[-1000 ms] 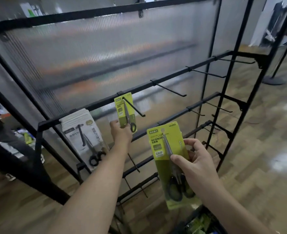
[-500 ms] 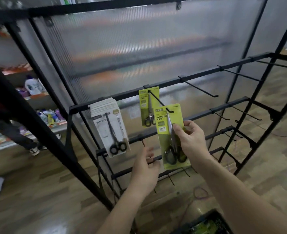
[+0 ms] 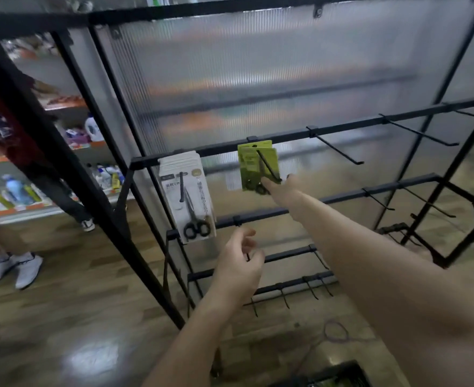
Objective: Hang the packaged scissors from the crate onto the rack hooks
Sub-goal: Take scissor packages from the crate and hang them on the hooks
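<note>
Two bare hands work at a black metal wire display rack [image 3: 341, 130]. The right hand [image 3: 284, 188] stretches forward to yellow-green cardboard packs of black-handled scissors [image 3: 254, 163], which hang on a thin black hook [image 3: 269, 169] just above its fingertips. One fingertip meets the lower edge of the front card, but blur hides whether it pinches the card or only touches it. The left hand [image 3: 238, 261] hovers below and nearer the body, its fingers loosely curled around nothing. Left of the right hand hangs a stack of white card packs with black scissors [image 3: 187, 191]. A dark crate [image 3: 339, 374] sits far below the right forearm. Each pack looks light, flat and fairly stiff, bottom-heavy from the metal scissors, so it probably swings on the hook. The best hold seems a thumb-and-finger pinch on the card's lower half beside the handles, leaving the punched hole at the top free
</note>
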A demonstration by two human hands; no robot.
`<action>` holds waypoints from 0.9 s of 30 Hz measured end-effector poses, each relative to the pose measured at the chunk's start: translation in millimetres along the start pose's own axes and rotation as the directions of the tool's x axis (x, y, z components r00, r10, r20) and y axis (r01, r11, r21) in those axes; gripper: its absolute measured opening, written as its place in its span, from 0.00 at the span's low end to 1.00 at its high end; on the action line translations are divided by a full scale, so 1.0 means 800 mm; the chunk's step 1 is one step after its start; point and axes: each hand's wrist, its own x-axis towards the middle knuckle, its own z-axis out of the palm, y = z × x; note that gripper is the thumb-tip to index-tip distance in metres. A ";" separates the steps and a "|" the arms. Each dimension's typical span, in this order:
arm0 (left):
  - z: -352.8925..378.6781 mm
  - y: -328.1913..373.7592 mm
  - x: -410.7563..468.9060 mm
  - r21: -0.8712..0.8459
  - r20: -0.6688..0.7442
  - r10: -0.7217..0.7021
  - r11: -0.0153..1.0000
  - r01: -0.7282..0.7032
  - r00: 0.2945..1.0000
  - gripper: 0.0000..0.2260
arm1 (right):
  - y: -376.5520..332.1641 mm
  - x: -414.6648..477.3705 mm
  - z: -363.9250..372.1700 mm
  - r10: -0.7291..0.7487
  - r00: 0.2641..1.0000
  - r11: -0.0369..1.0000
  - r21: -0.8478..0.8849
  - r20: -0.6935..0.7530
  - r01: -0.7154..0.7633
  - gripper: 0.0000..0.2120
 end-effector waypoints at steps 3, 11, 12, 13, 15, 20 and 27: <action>0.026 0.010 -0.018 0.013 -0.036 -0.052 0.999 0.053 0.998 0.16 | 0.056 -0.054 -0.022 0.021 0.989 0.998 -0.058 0.149 -0.012 0.38; 0.118 0.057 -0.098 0.289 -0.047 -0.074 0.953 0.084 0.996 0.15 | 0.187 -0.170 -0.165 -0.060 0.904 0.949 -0.257 0.422 0.183 0.35; 0.128 0.063 -0.110 0.331 -0.049 -0.060 0.941 0.073 0.997 0.15 | 0.193 -0.181 -0.181 -0.093 0.909 0.919 -0.317 0.407 0.236 0.35; 0.137 0.068 -0.123 0.366 -0.043 -0.048 0.929 0.060 0.998 0.16 | 0.200 -0.193 -0.195 -0.129 0.911 0.880 -0.379 0.391 0.287 0.35; 0.154 0.078 -0.145 0.428 -0.018 -0.027 0.903 0.032 0.999 0.17 | 0.212 -0.217 -0.219 -0.186 0.916 0.810 -0.471 0.356 0.348 0.35; 0.183 0.098 -0.176 0.602 0.114 0.005 0.795 -0.073 0.993 0.23 | 0.246 -0.275 -0.270 -0.211 0.939 0.754 -0.565 0.273 0.334 0.35; 0.184 0.096 -0.209 0.648 0.220 0.046 0.740 -0.181 0.974 0.23 | 0.276 -0.349 -0.265 -0.182 0.972 0.741 -0.629 0.149 0.235 0.30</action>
